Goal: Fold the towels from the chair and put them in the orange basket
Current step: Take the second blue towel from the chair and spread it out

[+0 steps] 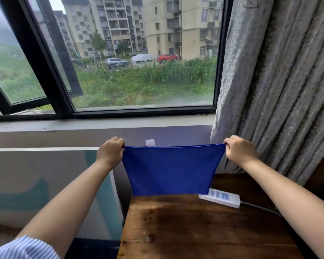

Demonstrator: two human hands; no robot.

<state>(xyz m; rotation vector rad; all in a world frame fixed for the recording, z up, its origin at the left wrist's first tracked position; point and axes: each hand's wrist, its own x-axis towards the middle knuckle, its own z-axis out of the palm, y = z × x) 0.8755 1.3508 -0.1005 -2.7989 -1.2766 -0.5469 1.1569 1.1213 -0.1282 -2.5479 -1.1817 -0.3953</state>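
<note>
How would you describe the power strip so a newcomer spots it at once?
Below the window stands a wooden table. The power strip lies at its far right, partly behind the hanging blue towel. It is the only white, flat bar there, trailing a grey cable.

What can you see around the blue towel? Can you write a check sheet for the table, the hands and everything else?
Surface: wooden table, dark and worn.
Job's things: blue towel held up stretched above the table; chair and orange basket not in view.
Clutter: white power strip on the table's far right.
Grippers: left hand and right hand each grip a top corner of the towel.
Cables: grey cord runs from the power strip.
Surroundings: window ahead, grey curtain on the right.
</note>
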